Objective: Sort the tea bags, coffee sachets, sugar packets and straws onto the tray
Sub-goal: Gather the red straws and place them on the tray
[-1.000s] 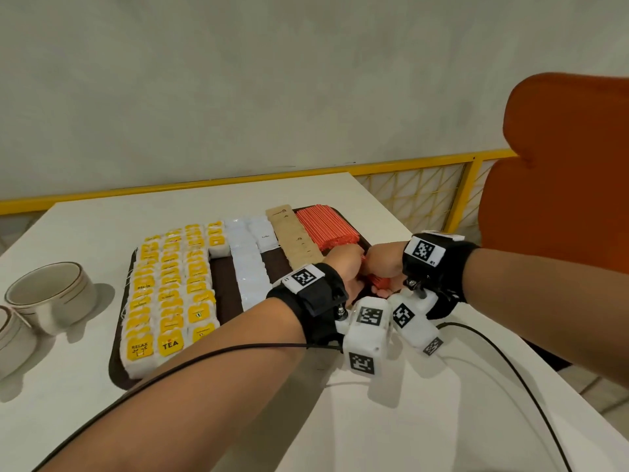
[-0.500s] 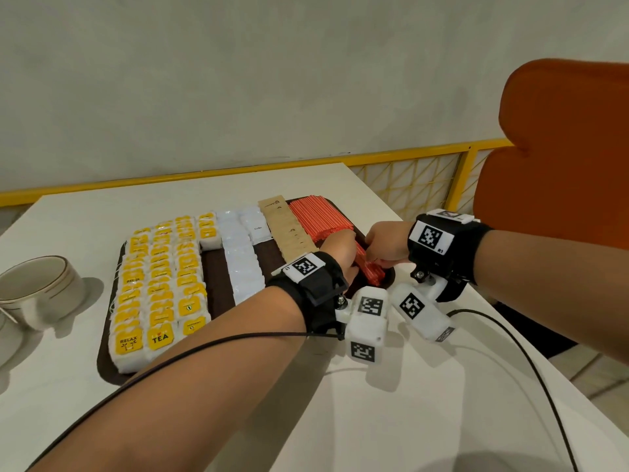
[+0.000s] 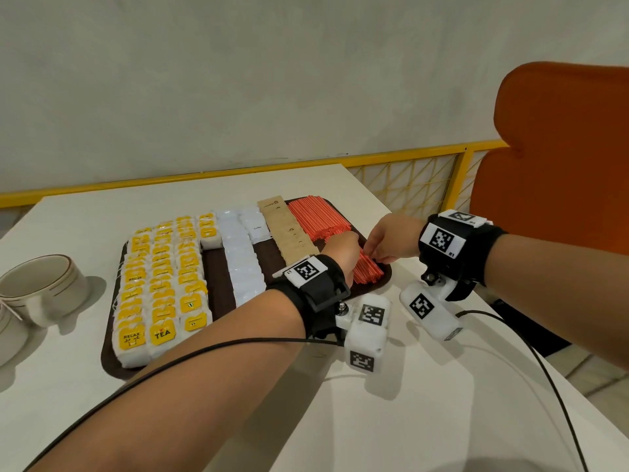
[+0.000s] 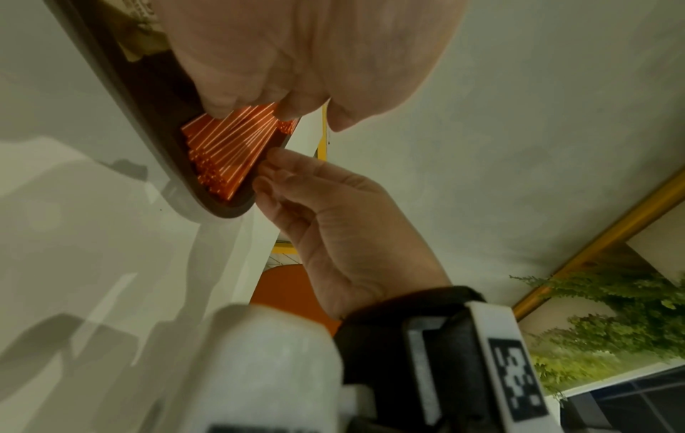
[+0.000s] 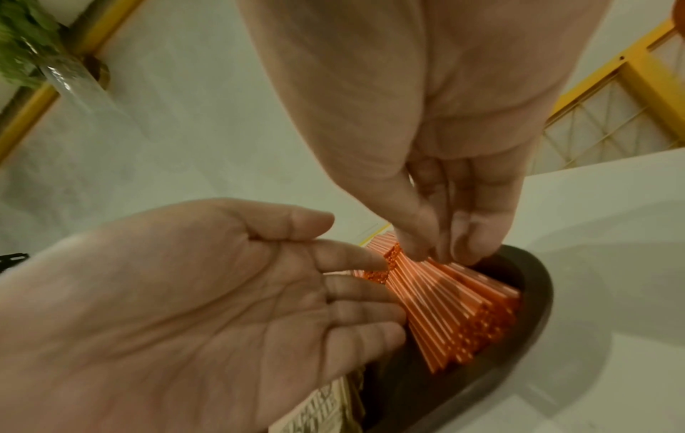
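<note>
I am pressing the near bundle of orange straws (image 5: 456,310), thin striped tubes, into the near right corner of the dark tray (image 3: 109,338). My right hand (image 5: 437,164) is pinching their far ends; my left hand (image 5: 177,307) is touching them with straight, relaxed fingers. Brown sachets (image 3: 289,233) are lying just left.

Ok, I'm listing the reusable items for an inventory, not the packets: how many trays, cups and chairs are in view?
tray: 1
cups: 2, one whole and one cut off by the left edge of the head view
chair: 1
Total: 4
</note>
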Action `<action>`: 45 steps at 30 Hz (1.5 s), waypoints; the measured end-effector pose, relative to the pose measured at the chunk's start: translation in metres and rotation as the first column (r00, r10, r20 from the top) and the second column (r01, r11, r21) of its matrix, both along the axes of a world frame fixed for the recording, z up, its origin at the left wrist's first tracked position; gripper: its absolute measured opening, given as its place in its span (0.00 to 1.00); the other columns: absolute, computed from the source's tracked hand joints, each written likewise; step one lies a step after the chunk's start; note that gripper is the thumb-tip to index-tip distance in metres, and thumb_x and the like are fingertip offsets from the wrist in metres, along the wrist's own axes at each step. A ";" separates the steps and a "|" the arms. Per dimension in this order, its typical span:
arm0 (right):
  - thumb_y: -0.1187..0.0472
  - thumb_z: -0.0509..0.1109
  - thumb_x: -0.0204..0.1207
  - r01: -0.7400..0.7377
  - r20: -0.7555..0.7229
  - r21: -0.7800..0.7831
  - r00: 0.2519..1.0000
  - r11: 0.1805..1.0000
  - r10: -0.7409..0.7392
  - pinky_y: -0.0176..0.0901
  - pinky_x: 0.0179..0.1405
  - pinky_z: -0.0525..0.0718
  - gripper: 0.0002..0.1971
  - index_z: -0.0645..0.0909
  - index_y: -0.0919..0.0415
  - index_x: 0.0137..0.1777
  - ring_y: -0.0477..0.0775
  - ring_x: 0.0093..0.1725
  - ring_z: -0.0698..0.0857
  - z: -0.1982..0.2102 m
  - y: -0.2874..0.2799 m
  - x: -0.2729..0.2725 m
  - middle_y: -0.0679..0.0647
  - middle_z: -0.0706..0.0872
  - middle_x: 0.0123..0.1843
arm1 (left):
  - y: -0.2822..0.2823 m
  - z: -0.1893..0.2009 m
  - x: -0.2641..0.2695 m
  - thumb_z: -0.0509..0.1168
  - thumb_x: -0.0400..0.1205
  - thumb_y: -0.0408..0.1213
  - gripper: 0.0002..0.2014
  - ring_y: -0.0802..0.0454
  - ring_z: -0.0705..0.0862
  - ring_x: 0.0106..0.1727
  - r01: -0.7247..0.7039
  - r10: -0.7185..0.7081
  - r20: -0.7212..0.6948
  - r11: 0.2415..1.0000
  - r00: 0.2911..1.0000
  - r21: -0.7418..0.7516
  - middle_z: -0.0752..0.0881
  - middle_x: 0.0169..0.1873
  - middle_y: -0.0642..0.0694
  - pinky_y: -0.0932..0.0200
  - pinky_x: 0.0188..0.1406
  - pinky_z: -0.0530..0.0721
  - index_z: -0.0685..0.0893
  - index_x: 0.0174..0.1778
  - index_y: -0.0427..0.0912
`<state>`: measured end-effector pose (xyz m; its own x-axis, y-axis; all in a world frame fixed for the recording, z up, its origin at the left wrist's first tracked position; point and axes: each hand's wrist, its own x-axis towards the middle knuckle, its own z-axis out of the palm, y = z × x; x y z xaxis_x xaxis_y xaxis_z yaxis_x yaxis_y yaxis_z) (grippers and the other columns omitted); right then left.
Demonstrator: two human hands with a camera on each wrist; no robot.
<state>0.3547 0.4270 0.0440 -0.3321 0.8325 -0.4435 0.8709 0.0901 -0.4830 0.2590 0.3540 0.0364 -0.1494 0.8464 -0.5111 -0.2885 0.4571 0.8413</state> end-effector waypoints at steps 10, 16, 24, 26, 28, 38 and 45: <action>0.68 0.64 0.80 -0.159 0.122 0.333 0.985 0.929 0.125 0.34 0.38 0.75 0.15 0.82 0.66 0.65 0.54 0.51 0.81 -0.022 -0.004 -0.013 0.63 0.85 0.63 | -0.014 0.005 -0.015 0.52 0.87 0.29 0.20 0.47 0.76 0.45 0.137 -0.097 -0.219 0.974 0.971 0.179 0.82 0.52 0.34 0.56 0.50 0.74 0.68 0.74 0.25; 0.70 0.59 0.82 -0.239 0.205 0.397 0.964 0.886 0.168 0.33 0.56 0.72 0.19 0.80 0.61 0.70 0.55 0.67 0.80 -0.020 0.007 -0.014 0.55 0.81 0.71 | -0.063 0.021 -0.106 0.59 0.85 0.31 0.13 0.40 0.85 0.60 0.199 -0.105 -0.284 0.924 0.953 0.326 0.85 0.59 0.34 0.53 0.61 0.83 0.80 0.63 0.31; 0.73 0.60 0.78 -0.292 0.224 0.401 0.950 0.868 0.216 0.49 0.61 0.81 0.17 0.85 0.65 0.60 0.61 0.60 0.84 -0.020 0.014 -0.026 0.60 0.86 0.61 | -0.134 -0.002 -0.243 0.55 0.85 0.27 0.12 0.47 0.80 0.63 -0.149 0.278 -0.350 0.923 0.894 0.354 0.83 0.62 0.38 0.52 0.68 0.72 0.83 0.55 0.36; 0.73 0.60 0.77 -0.324 0.258 0.396 0.937 0.859 0.234 0.51 0.60 0.83 0.17 0.86 0.64 0.59 0.61 0.57 0.85 -0.023 0.012 -0.030 0.61 0.87 0.59 | -0.147 -0.014 -0.252 0.56 0.84 0.26 0.13 0.51 0.78 0.67 -0.161 0.288 -0.390 0.932 0.875 0.326 0.84 0.63 0.43 0.55 0.69 0.69 0.83 0.58 0.38; 0.72 0.60 0.77 -0.345 0.276 0.410 0.929 0.844 0.246 0.52 0.62 0.81 0.16 0.85 0.65 0.60 0.62 0.59 0.84 -0.025 0.012 -0.033 0.61 0.87 0.60 | -0.157 -0.024 -0.258 0.55 0.83 0.25 0.15 0.53 0.76 0.67 -0.189 0.311 -0.409 0.931 0.858 0.312 0.84 0.60 0.47 0.57 0.71 0.66 0.84 0.59 0.40; 0.69 0.58 0.82 -0.371 0.268 0.430 0.923 0.823 0.276 0.41 0.58 0.78 0.18 0.84 0.58 0.66 0.57 0.60 0.83 -0.024 0.007 -0.031 0.56 0.86 0.64 | -0.170 -0.041 -0.255 0.52 0.84 0.21 0.19 0.50 0.79 0.62 -0.264 0.354 -0.385 0.926 0.852 0.268 0.83 0.53 0.45 0.60 0.65 0.70 0.79 0.67 0.37; 0.66 0.62 0.82 -0.157 0.051 0.482 0.987 0.862 0.151 0.41 0.60 0.76 0.17 0.82 0.56 0.68 0.54 0.61 0.82 -0.022 -0.001 -0.024 0.55 0.83 0.67 | -0.172 -0.035 -0.248 0.51 0.84 0.21 0.14 0.52 0.82 0.33 -0.289 0.338 -0.287 0.937 0.897 0.198 0.84 0.32 0.43 0.62 0.37 0.77 0.77 0.39 0.39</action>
